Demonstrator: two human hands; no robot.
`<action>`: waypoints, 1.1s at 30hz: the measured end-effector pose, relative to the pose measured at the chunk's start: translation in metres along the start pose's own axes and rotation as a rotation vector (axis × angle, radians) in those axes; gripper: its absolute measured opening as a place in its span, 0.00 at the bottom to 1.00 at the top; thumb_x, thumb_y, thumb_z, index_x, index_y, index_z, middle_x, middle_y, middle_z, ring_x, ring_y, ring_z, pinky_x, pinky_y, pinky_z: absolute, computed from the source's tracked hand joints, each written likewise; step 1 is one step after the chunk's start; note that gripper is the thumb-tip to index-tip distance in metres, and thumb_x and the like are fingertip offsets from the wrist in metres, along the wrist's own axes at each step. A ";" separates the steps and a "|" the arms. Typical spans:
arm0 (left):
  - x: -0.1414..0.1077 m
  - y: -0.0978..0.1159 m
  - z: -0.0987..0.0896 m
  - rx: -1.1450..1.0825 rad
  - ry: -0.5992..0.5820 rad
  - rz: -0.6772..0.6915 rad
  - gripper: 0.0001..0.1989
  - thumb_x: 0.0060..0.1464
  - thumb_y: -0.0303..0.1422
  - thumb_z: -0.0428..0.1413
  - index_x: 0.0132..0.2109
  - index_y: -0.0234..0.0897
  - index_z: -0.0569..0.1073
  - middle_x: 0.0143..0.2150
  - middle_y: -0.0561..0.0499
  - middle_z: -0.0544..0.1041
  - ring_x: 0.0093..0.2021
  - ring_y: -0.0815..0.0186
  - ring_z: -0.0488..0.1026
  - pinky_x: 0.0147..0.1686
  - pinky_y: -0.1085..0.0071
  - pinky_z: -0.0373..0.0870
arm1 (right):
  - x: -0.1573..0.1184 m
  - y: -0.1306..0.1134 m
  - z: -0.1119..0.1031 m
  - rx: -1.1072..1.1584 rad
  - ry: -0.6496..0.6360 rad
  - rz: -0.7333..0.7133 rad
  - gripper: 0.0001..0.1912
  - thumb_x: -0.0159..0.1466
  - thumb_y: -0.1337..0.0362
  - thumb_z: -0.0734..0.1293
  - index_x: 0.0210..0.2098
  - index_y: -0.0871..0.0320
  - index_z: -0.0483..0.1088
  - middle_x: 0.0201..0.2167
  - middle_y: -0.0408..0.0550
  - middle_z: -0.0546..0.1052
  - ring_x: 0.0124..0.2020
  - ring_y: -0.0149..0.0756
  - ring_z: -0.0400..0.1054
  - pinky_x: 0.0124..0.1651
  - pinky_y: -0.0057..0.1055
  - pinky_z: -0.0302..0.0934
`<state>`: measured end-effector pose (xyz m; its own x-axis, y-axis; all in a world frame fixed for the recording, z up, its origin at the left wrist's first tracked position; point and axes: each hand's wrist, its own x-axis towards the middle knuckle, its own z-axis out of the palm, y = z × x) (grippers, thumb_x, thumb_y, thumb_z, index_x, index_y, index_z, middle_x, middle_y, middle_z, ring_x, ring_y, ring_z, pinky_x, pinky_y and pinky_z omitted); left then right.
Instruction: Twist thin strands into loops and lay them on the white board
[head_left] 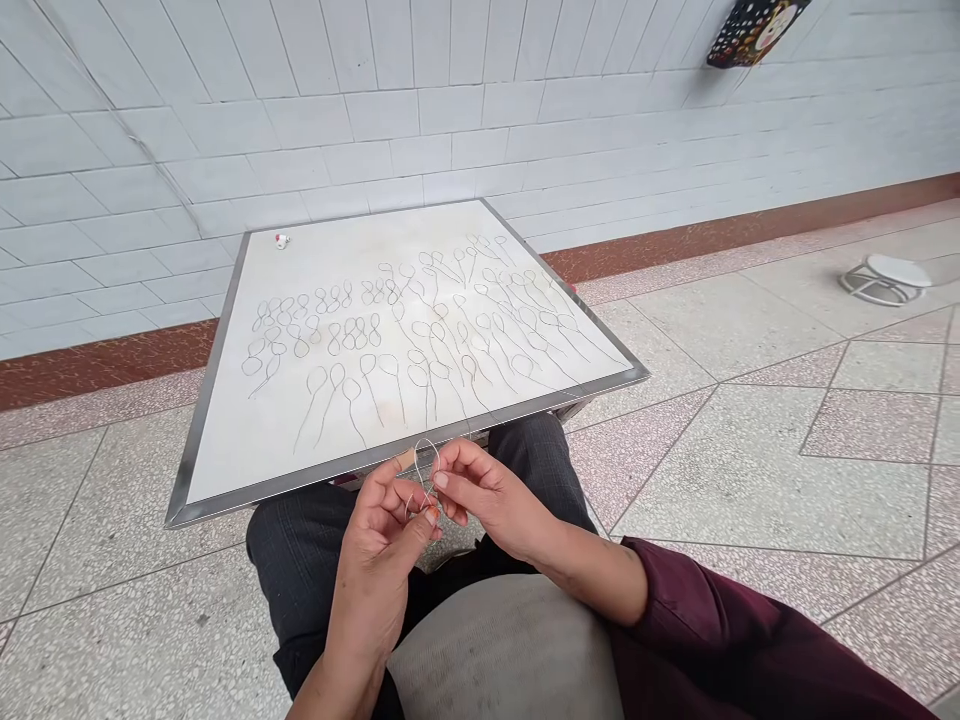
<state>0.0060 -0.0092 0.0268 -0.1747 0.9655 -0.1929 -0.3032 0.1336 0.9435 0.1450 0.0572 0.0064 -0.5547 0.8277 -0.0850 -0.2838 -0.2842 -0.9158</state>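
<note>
Between my two hands, over my lap and just short of the table's near edge, is a thin pale wire (427, 442) bent into a loop. My left hand (390, 535) pinches its lower part between thumb and fingers, with a tan bandage on one finger. With thumb and fingertips, my right hand (480, 490) grips the loop's right side. Behind them stands a white table (225, 445) with a grey metal rim. Many similar wire pieces (319, 380) lie on it, some with one loop and a long tail, others in figure-eight shapes (375, 330) at the left.
A small white and red object (282, 241) rests at the table's far left corner. Beyond the table rises a white tiled wall (420, 115) with a dark patterned bag (757, 30) hanging at upper right. A low white stool (885, 278) stands on the tiled floor to the right.
</note>
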 end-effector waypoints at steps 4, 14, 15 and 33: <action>0.000 0.000 0.001 -0.056 -0.013 -0.027 0.24 0.53 0.33 0.65 0.57 0.42 0.72 0.36 0.53 0.75 0.35 0.67 0.71 0.38 0.70 0.70 | 0.000 0.001 -0.001 0.015 -0.008 -0.017 0.17 0.63 0.50 0.72 0.37 0.55 0.66 0.26 0.36 0.67 0.23 0.25 0.62 0.25 0.23 0.56; 0.001 -0.008 -0.003 0.072 0.013 0.057 0.23 0.56 0.34 0.64 0.58 0.47 0.71 0.38 0.55 0.73 0.38 0.68 0.71 0.43 0.69 0.70 | 0.000 0.003 -0.004 0.029 -0.019 -0.043 0.14 0.65 0.53 0.71 0.38 0.56 0.68 0.28 0.38 0.69 0.25 0.25 0.63 0.26 0.23 0.57; 0.001 -0.008 -0.004 0.082 0.017 0.061 0.23 0.56 0.34 0.64 0.58 0.47 0.71 0.38 0.55 0.73 0.39 0.68 0.71 0.44 0.69 0.70 | 0.000 0.002 -0.004 0.020 -0.019 -0.039 0.14 0.65 0.52 0.71 0.38 0.56 0.68 0.28 0.38 0.69 0.26 0.25 0.63 0.27 0.24 0.57; -0.001 -0.003 0.003 0.206 0.066 0.184 0.20 0.56 0.35 0.64 0.55 0.46 0.73 0.35 0.57 0.75 0.34 0.69 0.74 0.39 0.70 0.73 | 0.000 -0.003 -0.003 -0.030 -0.042 0.008 0.14 0.63 0.54 0.73 0.37 0.57 0.70 0.29 0.37 0.70 0.26 0.25 0.61 0.29 0.26 0.55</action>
<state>0.0096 -0.0098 0.0249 -0.2720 0.9620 -0.0238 -0.0655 0.0061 0.9978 0.1483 0.0591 0.0082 -0.5890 0.8046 -0.0762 -0.2564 -0.2754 -0.9265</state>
